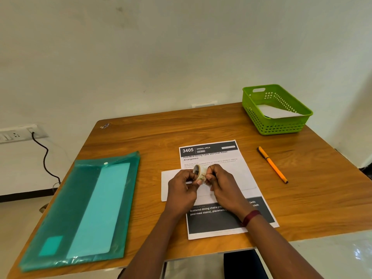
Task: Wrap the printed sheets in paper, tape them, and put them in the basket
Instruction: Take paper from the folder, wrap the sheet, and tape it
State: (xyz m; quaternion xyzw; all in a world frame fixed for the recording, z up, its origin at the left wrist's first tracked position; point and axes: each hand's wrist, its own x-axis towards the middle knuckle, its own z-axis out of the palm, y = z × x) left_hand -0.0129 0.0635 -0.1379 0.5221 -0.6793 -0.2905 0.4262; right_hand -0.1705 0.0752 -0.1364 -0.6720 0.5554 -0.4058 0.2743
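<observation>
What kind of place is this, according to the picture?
Probably an office or study room, not a kitchen or workshop. A wooden desk stands against a plain wall and holds a green document folder, an orange pen and a printed sheet. A wall socket strip is beside it.

Your wooden table (pixel 161 127) carries a green basket (pixel 281 127) far right and an orange pen (pixel 272 164). A teal folder (pixel 80 208) lies left, a printed sheet (pixel 211 156) at centre.

Two bare forearms, no sleeves in view, end in the left hand (pixel 182 190) and right hand (pixel 223 185). A dark red band (pixel 250 217) circles the right wrist. Fingernails are short and unpainted. No rings show.
</observation>
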